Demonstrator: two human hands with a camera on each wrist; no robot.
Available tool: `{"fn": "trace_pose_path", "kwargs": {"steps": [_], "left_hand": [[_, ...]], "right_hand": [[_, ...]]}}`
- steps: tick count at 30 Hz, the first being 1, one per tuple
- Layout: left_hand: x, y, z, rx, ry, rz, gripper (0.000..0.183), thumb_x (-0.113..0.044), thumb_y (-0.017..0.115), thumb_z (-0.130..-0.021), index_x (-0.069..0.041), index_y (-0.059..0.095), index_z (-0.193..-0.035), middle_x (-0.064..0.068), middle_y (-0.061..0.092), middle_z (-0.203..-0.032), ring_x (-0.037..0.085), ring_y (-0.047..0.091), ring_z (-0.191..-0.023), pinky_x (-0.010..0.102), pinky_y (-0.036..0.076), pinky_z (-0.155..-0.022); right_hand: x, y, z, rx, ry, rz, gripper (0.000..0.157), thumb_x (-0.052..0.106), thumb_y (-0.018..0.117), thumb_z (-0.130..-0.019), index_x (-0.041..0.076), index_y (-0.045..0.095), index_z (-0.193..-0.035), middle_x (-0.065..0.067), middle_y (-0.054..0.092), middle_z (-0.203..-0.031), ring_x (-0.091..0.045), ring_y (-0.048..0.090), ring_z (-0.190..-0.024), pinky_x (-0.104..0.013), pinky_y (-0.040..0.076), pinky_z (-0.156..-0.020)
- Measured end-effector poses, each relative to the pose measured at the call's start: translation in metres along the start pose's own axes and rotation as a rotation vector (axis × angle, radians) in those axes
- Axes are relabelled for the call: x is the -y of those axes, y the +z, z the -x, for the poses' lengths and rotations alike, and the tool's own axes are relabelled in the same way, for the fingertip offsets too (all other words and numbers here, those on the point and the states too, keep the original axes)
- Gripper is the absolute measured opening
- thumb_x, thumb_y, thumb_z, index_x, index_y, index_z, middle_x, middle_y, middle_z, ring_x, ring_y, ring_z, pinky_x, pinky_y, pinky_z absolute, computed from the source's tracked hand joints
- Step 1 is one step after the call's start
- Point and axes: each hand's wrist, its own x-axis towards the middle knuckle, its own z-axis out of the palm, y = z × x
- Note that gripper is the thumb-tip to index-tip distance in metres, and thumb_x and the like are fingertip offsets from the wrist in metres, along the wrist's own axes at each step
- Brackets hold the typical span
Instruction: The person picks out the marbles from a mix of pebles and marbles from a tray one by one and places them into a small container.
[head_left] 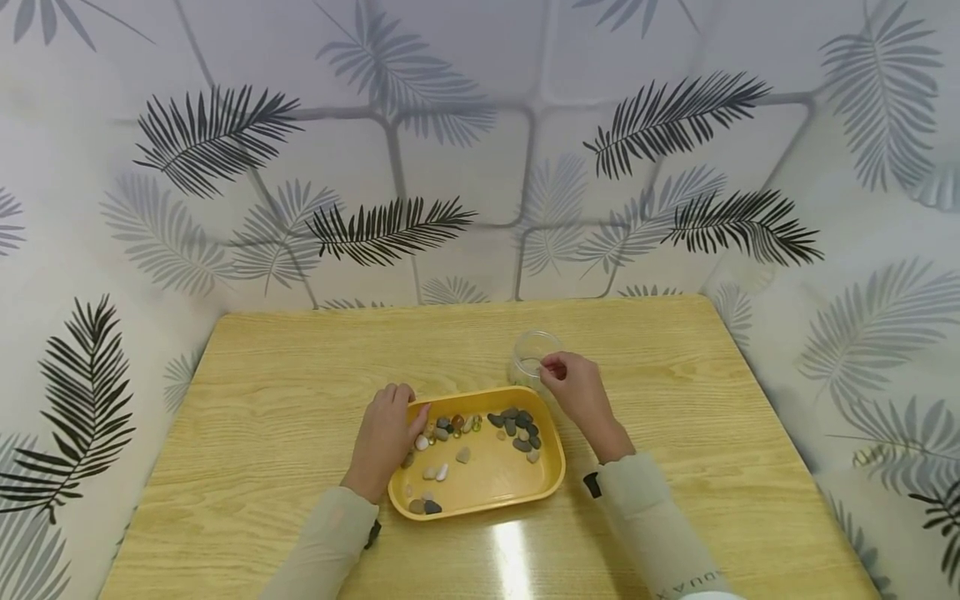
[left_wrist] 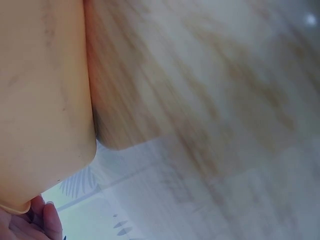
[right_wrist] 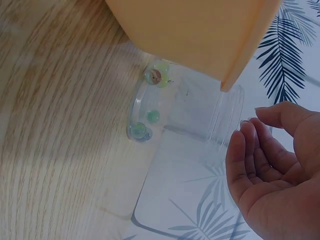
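While the left hand [head_left: 384,429] grips one yellow tray [head_left: 491,479], the right hand [head_left: 579,392] hovers by one clear jar [right_wrist: 192,107] on the worktop [head_left: 300,358], fingers loosely bent, nothing visible between them. The step seems to be dropping marbles [right_wrist: 153,116] into the jar, about five inside; next probably calls for picking from the tray, whose clustered stones [head_left: 510,427] exceed twenty.

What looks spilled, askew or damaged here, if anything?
Nothing stands out: the stones lie inside the yellow tray, the clear jar stands upright, and the marbles in the right wrist view sit inside it.
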Motion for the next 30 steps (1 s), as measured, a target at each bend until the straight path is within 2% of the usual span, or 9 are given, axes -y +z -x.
{"fn": "trace_pose_path", "kwargs": {"steps": [9, 17, 24, 30], "left_hand": [[0.0, 0.0, 0.002, -0.003, -0.007, -0.001, 0.028, -0.031, 0.062, -0.089, -0.006, 0.053, -0.094, 0.004, 0.048, -0.08, 0.017, 0.042, -0.065, 0.028, 0.039, -0.057], [0.0, 0.0, 0.002, 0.012, -0.027, 0.01, 0.026, -0.03, 0.061, -0.09, -0.005, 0.054, -0.095, 0.004, 0.048, -0.081, 0.017, 0.042, -0.066, 0.028, 0.039, -0.058], [-0.002, -0.001, 0.001, 0.024, -0.041, 0.008, 0.027, -0.031, 0.061, -0.09, -0.005, 0.053, -0.094, 0.004, 0.048, -0.081, 0.017, 0.043, -0.067, 0.028, 0.039, -0.059], [-0.002, -0.002, 0.001, 0.015, -0.034, 0.01, 0.027, -0.03, 0.062, -0.089, -0.005, 0.054, -0.094, 0.005, 0.049, -0.082, 0.017, 0.044, -0.067, 0.028, 0.04, -0.058]], "right_hand": [[0.006, 0.007, 0.008, 0.024, -0.053, -0.011, 0.012, 0.015, 0.064, -0.087, 0.006, 0.068, -0.094, -0.002, 0.064, -0.083, -0.014, 0.058, -0.075, -0.03, 0.051, -0.068], [0.014, 0.024, 0.018, 0.042, -0.167, -0.02, 0.007, 0.013, 0.067, -0.085, 0.008, 0.069, -0.09, 0.002, 0.062, -0.079, -0.009, 0.057, -0.07, -0.025, 0.05, -0.063], [0.023, 0.039, 0.027, 0.094, -0.162, 0.008, 0.005, 0.013, 0.067, -0.086, 0.01, 0.069, -0.089, 0.006, 0.061, -0.078, -0.005, 0.055, -0.07, -0.022, 0.048, -0.063], [0.027, 0.049, 0.032, 0.156, -0.172, 0.018, 0.006, 0.011, 0.067, -0.085, 0.007, 0.069, -0.09, 0.003, 0.063, -0.079, -0.007, 0.057, -0.07, -0.023, 0.048, -0.064]]}}
